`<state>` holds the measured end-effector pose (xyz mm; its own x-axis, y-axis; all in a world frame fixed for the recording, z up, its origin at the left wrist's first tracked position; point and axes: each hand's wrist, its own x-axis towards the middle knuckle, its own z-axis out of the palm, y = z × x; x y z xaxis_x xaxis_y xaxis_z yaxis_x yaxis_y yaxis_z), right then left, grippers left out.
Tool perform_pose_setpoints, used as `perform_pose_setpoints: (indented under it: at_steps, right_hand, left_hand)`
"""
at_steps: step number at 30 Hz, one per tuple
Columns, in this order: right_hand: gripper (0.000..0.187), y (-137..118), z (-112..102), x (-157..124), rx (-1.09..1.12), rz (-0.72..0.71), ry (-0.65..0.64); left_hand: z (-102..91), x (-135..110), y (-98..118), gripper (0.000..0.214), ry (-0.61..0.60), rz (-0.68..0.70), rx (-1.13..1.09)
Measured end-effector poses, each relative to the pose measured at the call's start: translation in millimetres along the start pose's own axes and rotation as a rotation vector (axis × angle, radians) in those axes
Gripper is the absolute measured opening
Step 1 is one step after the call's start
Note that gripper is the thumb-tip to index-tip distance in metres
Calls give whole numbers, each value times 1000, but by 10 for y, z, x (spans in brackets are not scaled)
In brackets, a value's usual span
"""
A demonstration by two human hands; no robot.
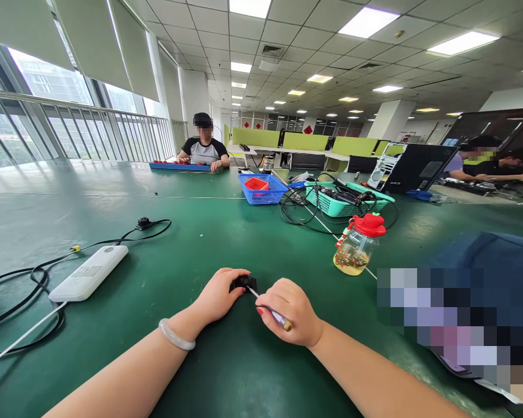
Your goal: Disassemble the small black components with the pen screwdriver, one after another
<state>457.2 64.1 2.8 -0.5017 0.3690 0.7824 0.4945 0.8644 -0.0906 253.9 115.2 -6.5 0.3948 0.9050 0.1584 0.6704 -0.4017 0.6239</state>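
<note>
A small black block (250, 283) sits at the centre of the clock, on or just above the green bench (200, 244). The left hand (220, 295), at 8 o'clock, has its fingers gripping the block's side. At 4 o'clock, the right hand (292, 309) has its fingers clenched around a slim tool (281, 320), tip at the block. A red-lidded bottle (353, 252) stands between 2 and 3, a blue basket (264, 195) at 12, a white power strip (91, 273) at 9.

A slanted, slim-shafted tool (281, 319) has its tip at a small black block (244, 281).
</note>
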Motion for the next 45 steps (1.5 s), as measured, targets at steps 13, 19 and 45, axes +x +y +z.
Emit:
perform_pose_setpoints:
  at_steps: [13,19,45]
  right_hand:
    - [10,-6,-40,-5,33,-15,-47]
    - [11,-4,-50,-6,-3,13,-81]
    - [19,-91,14,-21,-158,-48,-228]
  left_hand:
    - [-3,32,-6,39,-19,-3,-22]
    - [11,53,17,45,-1,-39,-41]
    - [6,55,20,38,-10,-21,-21]
